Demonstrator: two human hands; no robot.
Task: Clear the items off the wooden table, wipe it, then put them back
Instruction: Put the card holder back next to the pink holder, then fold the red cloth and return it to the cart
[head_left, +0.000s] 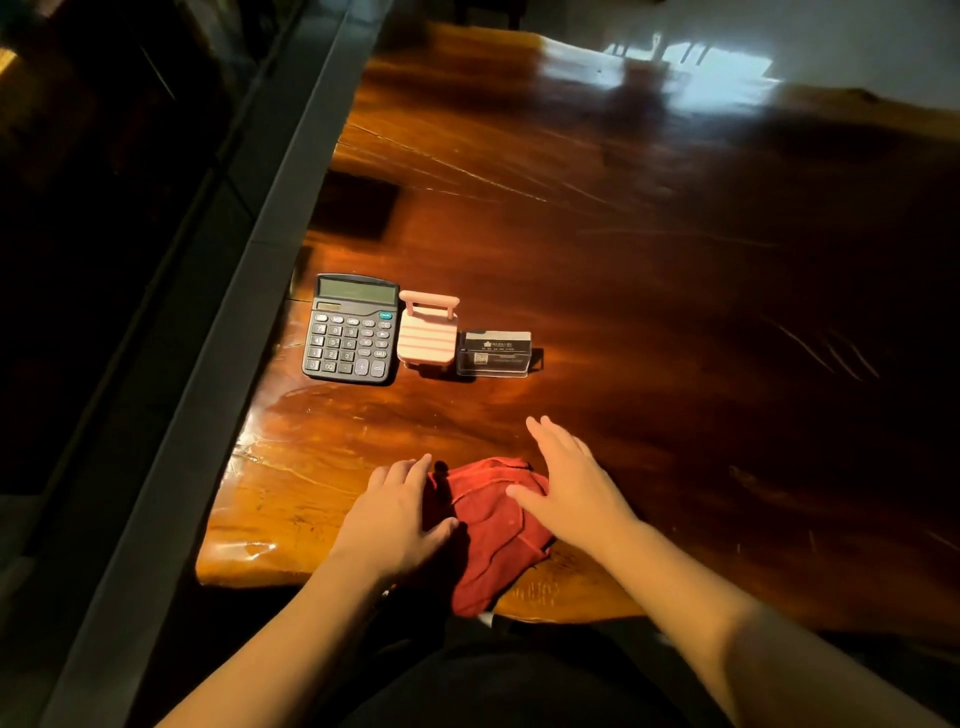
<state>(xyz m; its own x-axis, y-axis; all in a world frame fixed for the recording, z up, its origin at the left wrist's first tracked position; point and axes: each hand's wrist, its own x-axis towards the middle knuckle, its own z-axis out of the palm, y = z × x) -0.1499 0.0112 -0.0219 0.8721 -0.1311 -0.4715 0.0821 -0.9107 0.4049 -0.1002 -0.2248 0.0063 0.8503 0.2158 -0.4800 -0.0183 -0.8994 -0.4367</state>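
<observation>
A dark calculator (352, 329), a small pink suitcase-shaped item (428, 333) and a clear card holder (494, 354) stand in a row on the glossy wooden table (649, 249). A folded red cloth (493, 540) lies at the table's near edge and hangs slightly over it. My left hand (397, 514) rests flat on the wood just left of the cloth, fingers apart, thumb touching its edge. My right hand (569, 480) lies open over the cloth's right part, fingers spread and pointing away from me.
A grey window ledge or rail (249, 291) runs diagonally along the table's left side, with dark glass beyond it. A dark square patch (356, 205) sits on the table behind the calculator. Bright reflections mark the far tabletop. My dark-clothed lap is below the near edge.
</observation>
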